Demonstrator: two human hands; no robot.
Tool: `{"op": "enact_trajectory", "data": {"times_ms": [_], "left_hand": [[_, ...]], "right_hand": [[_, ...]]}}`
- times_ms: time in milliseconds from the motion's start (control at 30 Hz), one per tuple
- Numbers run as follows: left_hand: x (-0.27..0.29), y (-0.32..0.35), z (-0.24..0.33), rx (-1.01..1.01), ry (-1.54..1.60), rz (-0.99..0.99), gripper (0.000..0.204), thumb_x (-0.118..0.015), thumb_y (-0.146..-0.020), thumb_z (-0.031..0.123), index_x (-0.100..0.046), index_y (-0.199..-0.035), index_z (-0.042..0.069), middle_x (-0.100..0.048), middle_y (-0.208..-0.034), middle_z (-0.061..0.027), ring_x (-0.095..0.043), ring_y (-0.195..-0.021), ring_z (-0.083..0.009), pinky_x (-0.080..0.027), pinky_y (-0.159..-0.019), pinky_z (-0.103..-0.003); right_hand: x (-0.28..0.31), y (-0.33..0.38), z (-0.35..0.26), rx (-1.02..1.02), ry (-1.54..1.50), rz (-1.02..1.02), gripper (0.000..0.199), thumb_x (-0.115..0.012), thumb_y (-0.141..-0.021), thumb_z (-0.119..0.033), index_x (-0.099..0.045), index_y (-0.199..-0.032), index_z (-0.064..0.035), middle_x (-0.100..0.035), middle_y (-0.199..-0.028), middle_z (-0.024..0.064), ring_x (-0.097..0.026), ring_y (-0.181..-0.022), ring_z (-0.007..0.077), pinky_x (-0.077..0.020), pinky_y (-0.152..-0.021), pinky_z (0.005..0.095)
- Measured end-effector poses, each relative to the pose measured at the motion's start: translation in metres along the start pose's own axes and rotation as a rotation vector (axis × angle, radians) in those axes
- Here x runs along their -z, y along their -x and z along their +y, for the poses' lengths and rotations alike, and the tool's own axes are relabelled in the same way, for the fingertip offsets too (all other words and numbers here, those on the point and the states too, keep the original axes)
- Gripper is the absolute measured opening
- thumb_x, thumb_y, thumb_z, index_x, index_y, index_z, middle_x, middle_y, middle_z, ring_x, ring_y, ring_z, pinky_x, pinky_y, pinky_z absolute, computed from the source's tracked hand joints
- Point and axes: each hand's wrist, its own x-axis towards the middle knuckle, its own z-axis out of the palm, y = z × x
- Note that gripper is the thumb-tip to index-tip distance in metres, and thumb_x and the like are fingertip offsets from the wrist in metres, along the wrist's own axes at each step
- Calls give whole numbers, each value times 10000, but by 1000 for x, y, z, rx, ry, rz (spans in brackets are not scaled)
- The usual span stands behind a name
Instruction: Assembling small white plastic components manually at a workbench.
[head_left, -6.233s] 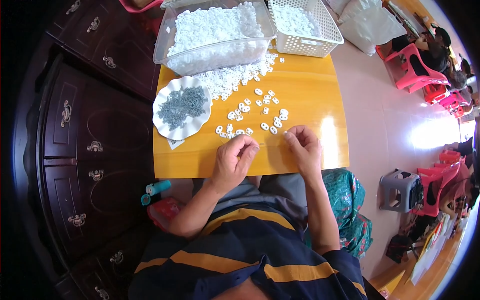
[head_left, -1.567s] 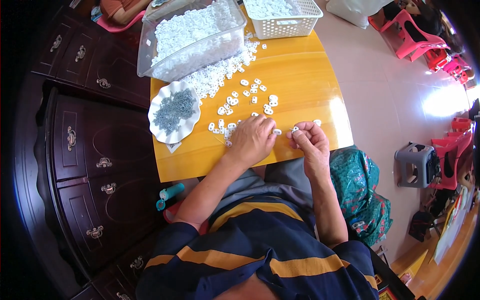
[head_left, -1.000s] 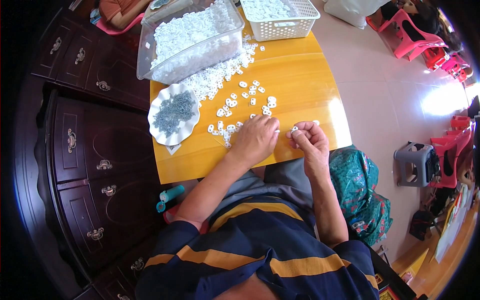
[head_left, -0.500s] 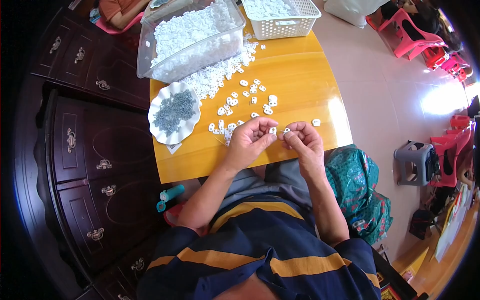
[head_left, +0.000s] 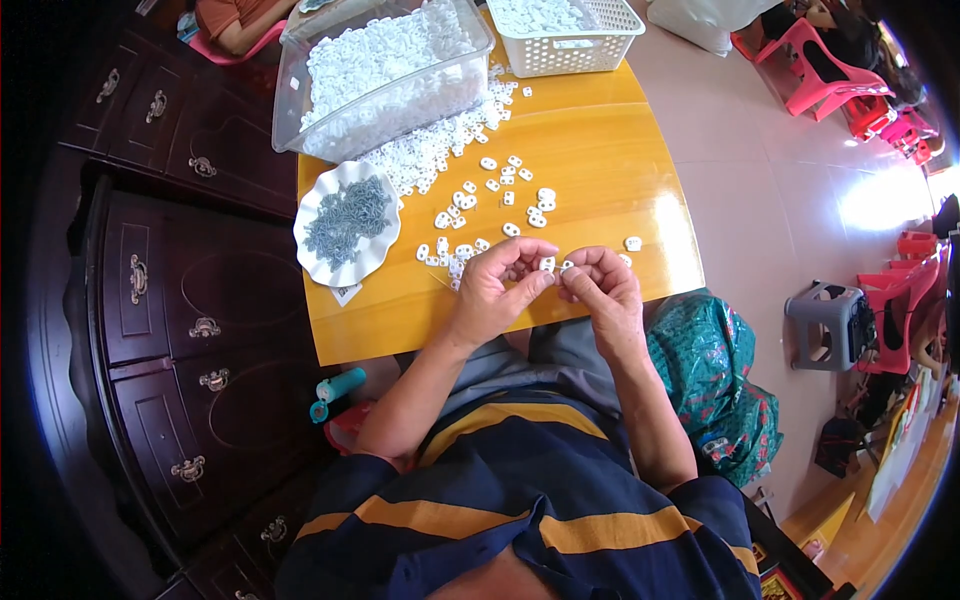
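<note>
Hands meet over the surface's near edge: I see left hand (head_left: 497,290) and right hand (head_left: 600,290) pinching one small white plastic clip (head_left: 547,264) between them (loose clips just beyond).

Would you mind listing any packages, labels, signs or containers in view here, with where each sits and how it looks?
Clear plastic tub: table's far left, rectangular, full of white pieces; small label on its left wall.
White lattice basket: far edge, right of the tub, rectangular.
White scalloped plate: left side, holding grey metal bits.
Paper slip: under the plate's near edge, white.
White sack: floor beyond the table.
No screens.
</note>
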Motion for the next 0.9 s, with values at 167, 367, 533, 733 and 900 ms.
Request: {"op": "enact_trajectory", "data": {"times_ms": [167, 367, 533, 733, 900], "left_hand": [[0, 0, 3, -9, -29, -10, 225, -735, -927, 19, -700, -1148, 30, -673, -913, 18, -623, -824, -49, -529, -741, -214], [-1, -4, 8, -66, -88, -19, 225, -739, -908, -1, -734, -1131, 26, -682, -909, -8, -635, -804, -65, -529, -714, -227], [3, -8, 14, -124, -209, -97, 219, -755, -879, -3, -760, -1097, 20, -688, -913, -49, -659, -762, -111, -534, -692, -247], [4, -9, 20, -147, -313, -152, 273, -774, -869, 15, -737, -1139, 23, -670, -925, -57, -651, -758, -128, -541, -691, -261], [-10, -7, 31, -276, -576, -57, 416, -796, -819, 59, -684, -1220, 46, -666, -993, -100, -677, -858, -244, -565, -752, -342]], "right_hand": [[0, 0, 1, -6, 1, 1, 108, -648, -1018, -66, -624, -1106, -9, -711, -952, 34, -671, -862, 85, -547, -805, 231], [1, 0, 3, -7, 35, -1, 104, -660, -1011, -68, -643, -1095, -8, -710, -929, 18, -660, -828, 70, -528, -773, 209], [-2, 4, 0, -88, 6, -6, 131, -653, -1026, -107, -656, -1100, 1, -710, -903, 9, -650, -806, 62, -511, -748, 201], [2, 2, 4, -127, 54, -19, 192, -652, -1036, -226, -690, -1084, -44, -733, -928, 15, -681, -811, 87, -530, -746, 230], [-7, 1, 6, -113, -18, 28, 185, -645, -1036, -233, -687, -1061, -55, -725, -921, 8, -676, -824, 82, -523, -754, 228]]}}
